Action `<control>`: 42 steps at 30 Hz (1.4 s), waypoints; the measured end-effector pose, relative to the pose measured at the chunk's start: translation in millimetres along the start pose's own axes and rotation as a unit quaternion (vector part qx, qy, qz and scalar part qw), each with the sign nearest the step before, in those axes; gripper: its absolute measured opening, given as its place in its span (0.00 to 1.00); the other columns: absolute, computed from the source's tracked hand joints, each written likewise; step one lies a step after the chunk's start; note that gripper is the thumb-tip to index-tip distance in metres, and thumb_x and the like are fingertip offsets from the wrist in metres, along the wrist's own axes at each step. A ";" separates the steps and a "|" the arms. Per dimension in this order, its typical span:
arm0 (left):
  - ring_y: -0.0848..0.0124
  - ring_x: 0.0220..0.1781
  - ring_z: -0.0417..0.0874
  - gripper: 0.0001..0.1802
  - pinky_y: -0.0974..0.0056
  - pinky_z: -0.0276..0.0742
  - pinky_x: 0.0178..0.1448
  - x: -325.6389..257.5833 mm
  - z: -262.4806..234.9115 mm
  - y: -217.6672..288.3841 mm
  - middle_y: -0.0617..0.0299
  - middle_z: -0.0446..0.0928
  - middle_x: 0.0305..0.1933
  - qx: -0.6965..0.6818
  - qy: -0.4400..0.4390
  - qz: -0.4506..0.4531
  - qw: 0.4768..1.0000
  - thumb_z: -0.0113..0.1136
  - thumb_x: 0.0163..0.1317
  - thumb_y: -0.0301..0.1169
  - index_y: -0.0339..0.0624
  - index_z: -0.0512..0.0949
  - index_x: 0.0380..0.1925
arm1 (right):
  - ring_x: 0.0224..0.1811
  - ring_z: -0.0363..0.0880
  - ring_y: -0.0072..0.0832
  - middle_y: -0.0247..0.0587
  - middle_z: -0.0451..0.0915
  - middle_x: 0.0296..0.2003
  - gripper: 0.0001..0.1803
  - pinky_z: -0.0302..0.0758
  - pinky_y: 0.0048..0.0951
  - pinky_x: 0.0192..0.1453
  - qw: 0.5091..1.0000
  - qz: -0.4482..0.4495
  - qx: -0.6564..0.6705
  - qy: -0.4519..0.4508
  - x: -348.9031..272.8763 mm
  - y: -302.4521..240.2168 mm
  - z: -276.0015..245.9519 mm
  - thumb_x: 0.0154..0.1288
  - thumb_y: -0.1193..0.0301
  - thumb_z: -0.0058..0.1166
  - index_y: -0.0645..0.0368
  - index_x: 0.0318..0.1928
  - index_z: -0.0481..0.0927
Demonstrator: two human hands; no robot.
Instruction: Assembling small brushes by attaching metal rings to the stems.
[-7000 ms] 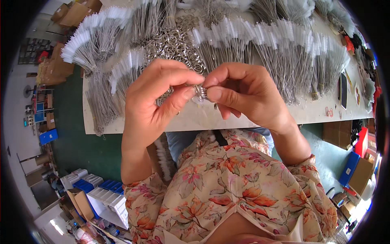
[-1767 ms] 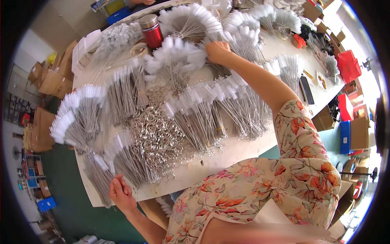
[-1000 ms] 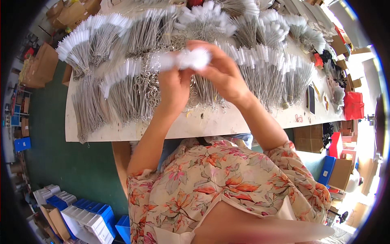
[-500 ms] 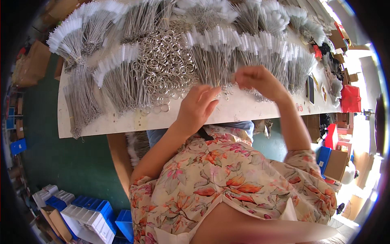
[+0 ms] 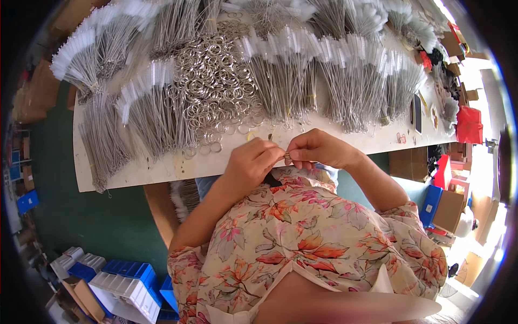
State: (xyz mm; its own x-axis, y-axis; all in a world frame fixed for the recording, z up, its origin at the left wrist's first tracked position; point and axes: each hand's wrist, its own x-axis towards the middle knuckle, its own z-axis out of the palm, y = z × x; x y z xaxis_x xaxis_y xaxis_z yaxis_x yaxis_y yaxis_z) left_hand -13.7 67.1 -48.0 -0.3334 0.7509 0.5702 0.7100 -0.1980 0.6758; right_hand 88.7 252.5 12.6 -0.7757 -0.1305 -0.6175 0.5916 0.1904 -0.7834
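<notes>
Both hands meet just above the table's front edge. My left hand [image 5: 252, 163] is closed in a pinch, thumb and forefinger pressed together. From the other side my right hand [image 5: 322, 149] pinches too, its fingertips almost touching the left ones. Between the fingertips shows a small metal ring [image 5: 287, 155], mostly covered by the fingers. Beyond the hands lies a heap of shiny metal rings [image 5: 216, 81]. Bundles of thin wire brushes with white bristle heads flank it: one bundle [image 5: 283, 81] just right of the heap, another [image 5: 156, 108] to its left.
The white table [image 5: 145, 170] carries more brush bundles [image 5: 105, 135] at the far left and along the back. A dark phone [image 5: 416, 113] and a red bag [image 5: 469, 125] are at the right. Blue and white bins [image 5: 127, 289] stand on the green floor, lower left.
My right hand has come down and back from the brush bundle toward me. My left hand has drawn back slightly, and the two now meet at the table's edge.
</notes>
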 end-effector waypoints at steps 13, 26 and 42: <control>0.63 0.42 0.75 0.06 0.62 0.71 0.45 93.5 -72.4 -93.6 0.62 0.75 0.37 0.256 -0.033 -0.015 0.966 0.65 0.46 0.25 0.38 0.79 0.25 | 0.26 0.78 0.33 0.40 0.79 0.25 0.06 0.73 0.31 0.32 0.891 -0.202 -0.335 0.232 1.8 29.5 -7.0 0.58 0.72 0.53 0.63 0.32 0.79; 0.81 0.24 0.73 0.06 0.77 0.70 0.28 78.1 -42.7 4.9 0.65 0.77 0.27 -0.193 0.254 -0.218 0.922 0.52 0.64 0.26 0.35 0.76 0.36 | 0.32 0.78 0.27 0.42 0.76 0.37 0.04 0.75 0.25 0.37 0.862 -0.444 0.034 0.240 38.9 -71.4 11.5 0.58 0.76 0.56 0.63 0.34 0.79; 0.70 0.41 0.81 0.15 0.71 0.78 0.43 60.7 -99.4 41.6 0.53 0.76 0.43 -0.201 0.089 -0.175 0.960 0.57 0.52 0.14 0.28 0.76 0.42 | 0.27 0.77 0.26 0.32 0.76 0.34 0.10 0.76 0.27 0.28 0.702 -0.578 -0.303 0.285 34.9 -77.4 24.4 0.41 0.77 0.58 0.58 0.29 0.80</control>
State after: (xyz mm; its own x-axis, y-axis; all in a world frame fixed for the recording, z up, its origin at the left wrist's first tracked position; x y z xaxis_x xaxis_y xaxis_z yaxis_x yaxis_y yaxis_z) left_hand -66.1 41.9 61.1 -0.6336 0.7036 0.3216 0.2508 -0.2064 0.9458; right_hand 21.2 209.5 49.9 -0.7246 -0.1605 0.6702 -0.5737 0.6792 -0.4577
